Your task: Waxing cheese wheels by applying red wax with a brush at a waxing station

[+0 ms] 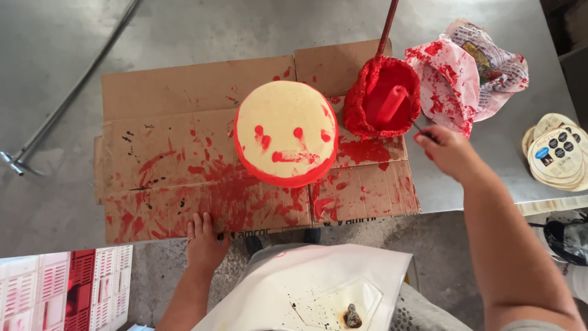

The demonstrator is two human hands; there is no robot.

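A round pale-yellow cheese wheel (286, 132) with a red-coated rim and red smears on top sits on paint-spattered cardboard (184, 159). My left hand (203, 240) rests flat on the cardboard's near edge, fingers apart, holding nothing. My right hand (447, 150) is to the right of the wheel, closed on a thin dark handle (422, 130) that reaches toward a bucket of red coating (384, 98). What lies at the handle's far end is hidden in the bucket.
A red-stained stick (386, 27) stands in the bucket. Crumpled red-smeared paper (474, 67) lies right of it. A stack of round labels (554, 156) sits at the table's right edge. Red and white crates (67, 288) stand lower left. A metal rod (67, 98) crosses the floor.
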